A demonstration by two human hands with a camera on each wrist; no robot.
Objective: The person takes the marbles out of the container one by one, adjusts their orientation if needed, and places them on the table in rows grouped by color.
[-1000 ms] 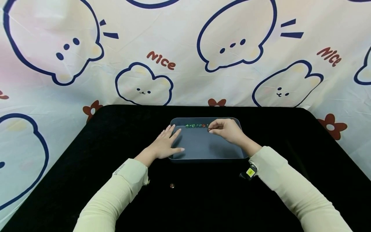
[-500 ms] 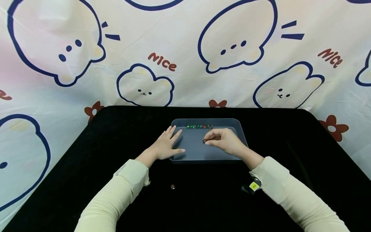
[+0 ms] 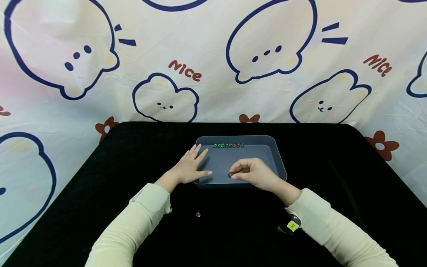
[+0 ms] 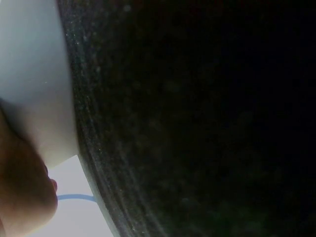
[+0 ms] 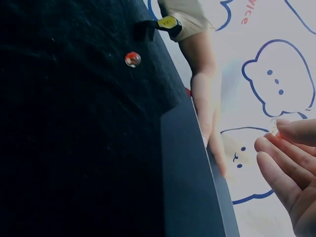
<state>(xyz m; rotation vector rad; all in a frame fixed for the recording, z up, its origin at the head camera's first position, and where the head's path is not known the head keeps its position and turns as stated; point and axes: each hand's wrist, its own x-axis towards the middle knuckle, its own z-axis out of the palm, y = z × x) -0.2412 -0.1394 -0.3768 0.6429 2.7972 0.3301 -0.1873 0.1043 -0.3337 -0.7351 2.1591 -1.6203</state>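
Observation:
My right hand (image 3: 255,173) pinches a small clear marble (image 5: 274,127) with reddish color between thumb and fingertips, over the near part of a grey tray (image 3: 274,148). With fingers spread, my left hand (image 3: 188,167) rests at the tray's left side, its fingertips over the rim. Along the tray's far wall lies a row of several marbles (image 3: 222,145), mostly green at the left, with a red one and duller ones at the right end. A single marble (image 3: 198,214) with orange-red swirls sits on the black cloth in front of the tray.
A black cloth (image 3: 240,230) covers the table. Behind it hangs a pale curtain (image 3: 213,48) printed with cartoon animals. A wrist camera (image 3: 290,225) is strapped under my right cuff, close over the cloth.
My right hand has moved from the right end of the marble row toward the tray's near edge, holding a marble. Two marbles now show right of the red one. My left hand stays put.

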